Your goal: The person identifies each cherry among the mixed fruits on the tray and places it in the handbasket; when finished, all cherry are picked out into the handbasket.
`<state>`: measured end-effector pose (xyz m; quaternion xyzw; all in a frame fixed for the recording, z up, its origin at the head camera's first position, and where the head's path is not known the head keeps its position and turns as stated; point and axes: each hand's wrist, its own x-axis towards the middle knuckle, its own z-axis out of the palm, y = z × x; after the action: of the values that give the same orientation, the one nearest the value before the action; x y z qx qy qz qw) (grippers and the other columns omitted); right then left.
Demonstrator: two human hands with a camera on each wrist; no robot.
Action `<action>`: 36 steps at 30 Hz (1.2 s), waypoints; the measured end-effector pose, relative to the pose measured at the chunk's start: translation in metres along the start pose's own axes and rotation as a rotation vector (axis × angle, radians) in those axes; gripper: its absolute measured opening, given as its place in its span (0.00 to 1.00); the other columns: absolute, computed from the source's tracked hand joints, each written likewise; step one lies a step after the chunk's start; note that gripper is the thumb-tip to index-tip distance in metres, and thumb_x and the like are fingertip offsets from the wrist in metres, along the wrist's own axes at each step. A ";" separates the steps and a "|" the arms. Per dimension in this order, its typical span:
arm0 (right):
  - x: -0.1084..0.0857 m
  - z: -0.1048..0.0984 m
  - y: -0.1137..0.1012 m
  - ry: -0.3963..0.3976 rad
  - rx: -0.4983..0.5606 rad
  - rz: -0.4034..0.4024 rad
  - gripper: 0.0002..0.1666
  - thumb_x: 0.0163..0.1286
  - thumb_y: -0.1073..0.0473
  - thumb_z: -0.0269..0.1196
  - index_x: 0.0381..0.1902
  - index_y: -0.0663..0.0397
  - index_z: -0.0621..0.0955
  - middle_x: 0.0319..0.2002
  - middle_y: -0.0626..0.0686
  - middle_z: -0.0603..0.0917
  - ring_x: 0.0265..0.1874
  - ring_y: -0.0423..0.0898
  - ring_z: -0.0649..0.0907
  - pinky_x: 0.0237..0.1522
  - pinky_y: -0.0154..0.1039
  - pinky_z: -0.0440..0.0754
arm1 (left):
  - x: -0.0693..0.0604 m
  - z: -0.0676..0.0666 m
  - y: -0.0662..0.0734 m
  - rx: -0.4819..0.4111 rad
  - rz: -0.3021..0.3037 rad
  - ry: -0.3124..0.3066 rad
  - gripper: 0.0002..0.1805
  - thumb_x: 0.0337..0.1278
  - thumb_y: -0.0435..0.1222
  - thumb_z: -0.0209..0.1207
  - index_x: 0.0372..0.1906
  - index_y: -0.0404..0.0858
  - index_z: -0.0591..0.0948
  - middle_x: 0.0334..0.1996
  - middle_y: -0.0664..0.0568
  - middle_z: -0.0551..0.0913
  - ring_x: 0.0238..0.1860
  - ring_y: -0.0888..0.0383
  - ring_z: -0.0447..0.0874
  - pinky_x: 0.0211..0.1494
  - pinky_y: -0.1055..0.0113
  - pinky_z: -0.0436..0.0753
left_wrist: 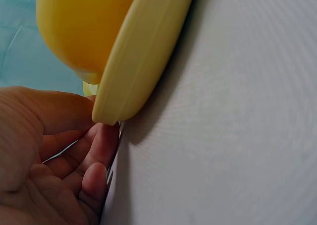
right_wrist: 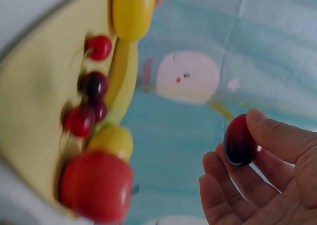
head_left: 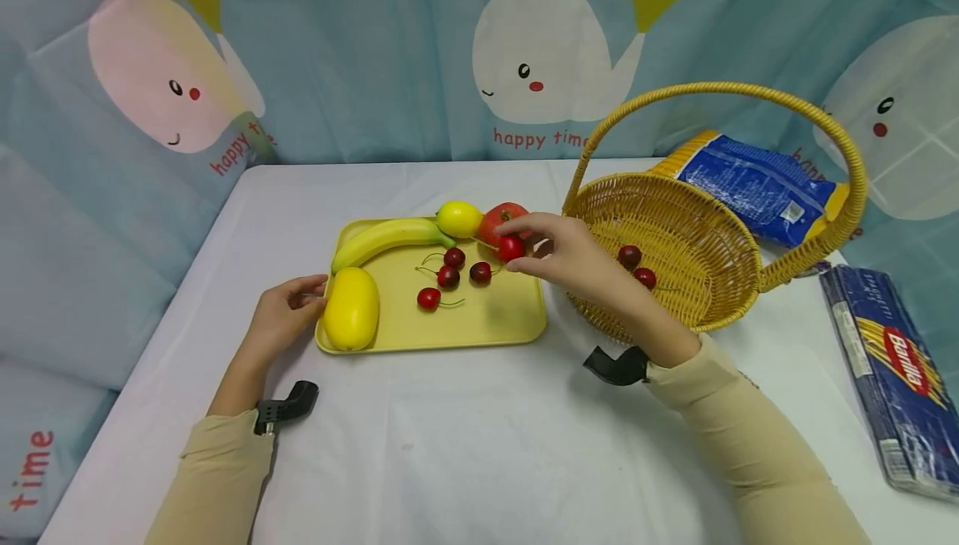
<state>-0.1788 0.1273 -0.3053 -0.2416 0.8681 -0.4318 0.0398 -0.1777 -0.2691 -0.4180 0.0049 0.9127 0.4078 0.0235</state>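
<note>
My right hand [head_left: 573,258] pinches a cherry [head_left: 511,247] by thumb and fingers above the tray's right end, in front of a red round fruit [head_left: 504,219]. In the right wrist view the dark red cherry [right_wrist: 239,140] shows between thumb and fingers, clear of the tray. My left hand [head_left: 280,316] holds the left rim of the yellow tray [head_left: 449,346]; in the left wrist view, thumb and fingers [left_wrist: 101,140] meet at the tray's edge [left_wrist: 143,51]. Several cherries [head_left: 448,277] lie mid-tray, with a banana [head_left: 390,239], a small lemon [head_left: 459,219] and a large yellow fruit [head_left: 351,309] around them.
A wicker basket [head_left: 737,233] with a tall handle stands right of the tray, two dark cherries [head_left: 629,257] inside. Behind it lies a blue and yellow bag [head_left: 757,183]. A blue pasta pack [head_left: 891,370] lies at the far right. A whale-print curtain [head_left: 375,71] hangs behind the table.
</note>
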 end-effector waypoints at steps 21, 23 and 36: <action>-0.050 -0.078 0.061 0.125 -0.013 0.298 0.25 0.60 0.52 0.64 0.56 0.50 0.77 0.47 0.55 0.79 0.42 0.49 0.81 0.37 0.35 0.79 | -0.001 0.001 -0.003 0.005 0.002 0.010 0.23 0.60 0.32 0.53 0.61 0.31 0.71 0.47 0.38 0.77 0.39 0.57 0.73 0.34 0.84 0.73; -0.051 -0.083 0.064 0.122 -0.030 0.312 0.26 0.60 0.51 0.64 0.56 0.50 0.76 0.47 0.54 0.79 0.42 0.48 0.80 0.39 0.33 0.78 | -0.001 0.001 -0.003 0.005 0.003 0.012 0.23 0.60 0.32 0.53 0.60 0.31 0.71 0.47 0.38 0.77 0.39 0.58 0.73 0.34 0.84 0.73; -0.051 -0.081 0.090 0.030 -0.050 0.321 0.29 0.61 0.51 0.63 0.58 0.56 0.74 0.46 0.60 0.80 0.41 0.50 0.79 0.36 0.42 0.81 | 0.000 0.001 0.001 -0.005 -0.019 0.011 0.22 0.61 0.32 0.53 0.60 0.32 0.71 0.47 0.39 0.76 0.41 0.53 0.72 0.34 0.84 0.72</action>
<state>-0.1912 0.2554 -0.3317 -0.0944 0.9066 -0.4016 0.0891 -0.1772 -0.2675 -0.4176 -0.0058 0.9119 0.4098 0.0224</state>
